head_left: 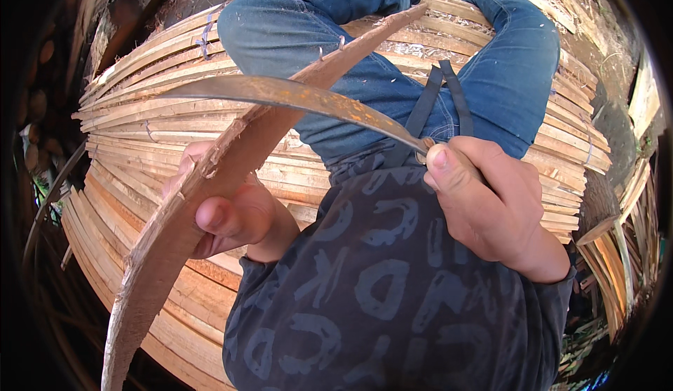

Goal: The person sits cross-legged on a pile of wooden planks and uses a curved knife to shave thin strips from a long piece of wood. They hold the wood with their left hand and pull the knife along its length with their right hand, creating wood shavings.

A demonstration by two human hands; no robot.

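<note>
A long, rough wooden slat (pixel 242 135) slants from the lower left up across my thigh, with small curled shavings along its edge. My left hand (pixel 235 216) is wrapped round it near the middle, thumb on the near side and fingers behind. In my right hand (pixel 491 195) is the handle of a long curved knife (pixel 329 104), most of the handle hidden by my fingers. Its rust-spotted blade points left and passes over the slat, above my left hand; whether it touches the wood I cannot tell.
Bundles of sawn slats (pixel 210 307), tied with blue string (pixel 205 37), lie beneath and around me. My legs in blue jeans (pixel 280 33) stretch ahead. A cut log (pixel 597 212) stands at the right, beside loose bark strips. Shavings litter the ground at the far side.
</note>
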